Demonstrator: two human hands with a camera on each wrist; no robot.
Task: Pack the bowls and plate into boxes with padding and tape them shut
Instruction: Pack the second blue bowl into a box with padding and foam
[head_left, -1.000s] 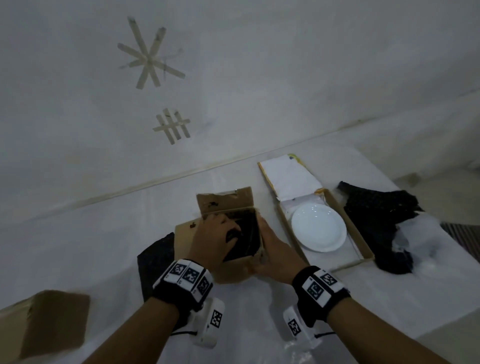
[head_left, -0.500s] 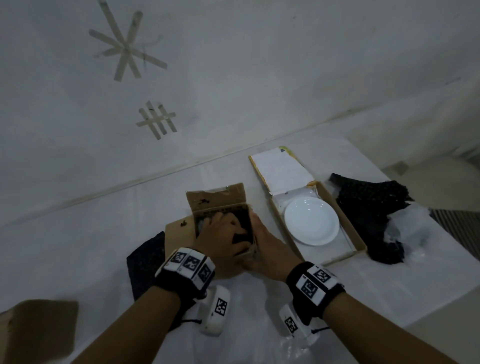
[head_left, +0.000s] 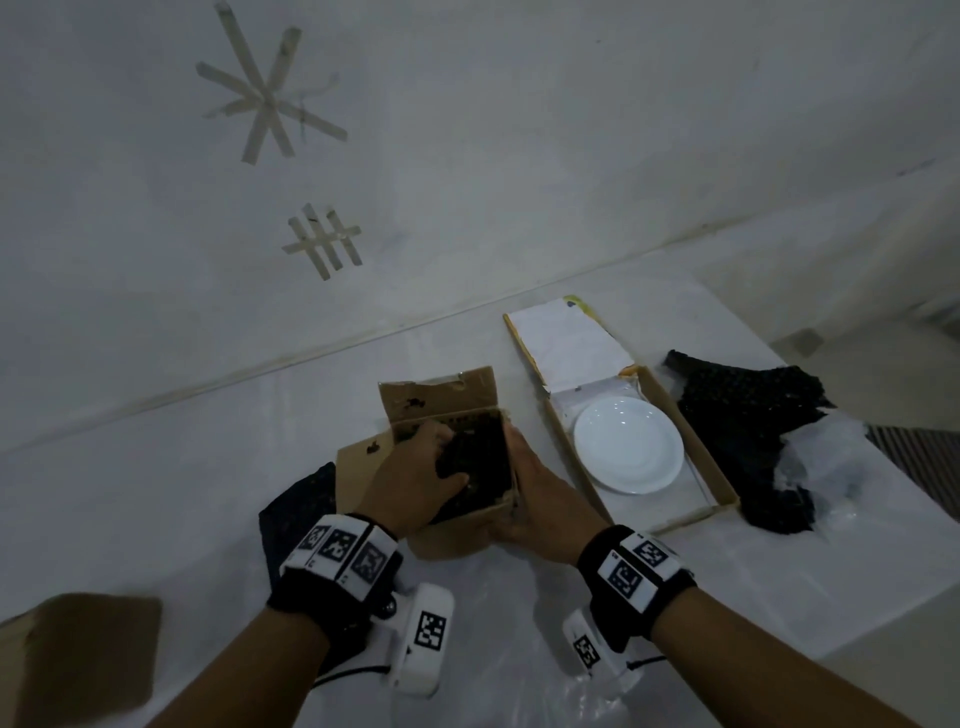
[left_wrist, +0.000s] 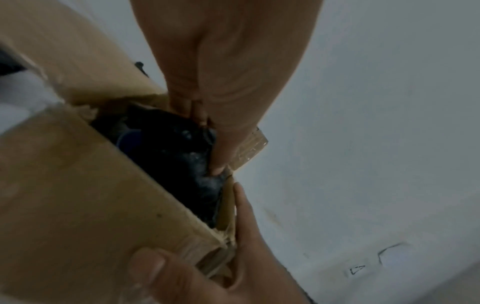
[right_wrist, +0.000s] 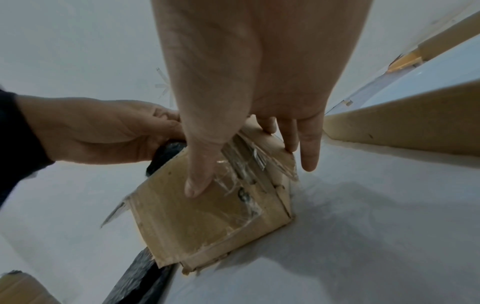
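Here the white-covered table (head_left: 675, 597) carries everything. Largest upon it is the flat box (head_left: 722, 483), lid thrown back, with the white plate (head_left: 628, 446) lying uncovered on its pale lining; it awaits its top padding, presumably the loose black bubble wrap (head_left: 748, 405) lying just beside the box on its right. Left of the flat box stands the small cardboard box (head_left: 457, 535), flaps open, its far flap upright. Another dark sheet (head_left: 296, 509) lies on the table against its left side, and a further brown carton (head_left: 78, 660) sits at the near left edge.

Inside the small box is a wad of black padding (head_left: 478, 452). A bluish rim shows beneath it in the left wrist view, probably a bowl, though too dim to confirm.

The left hand (head_left: 415, 478) reaches into the opening, fingers curled on the padding and pinching it, apparently tucking it down around the contents. The right hand (head_left: 540, 499) clasps the box's near right corner, thumb on the front face and fingers along the side, so that the box stays put under the pushing. No tape roll is visible; old clear tape clings to the corner.
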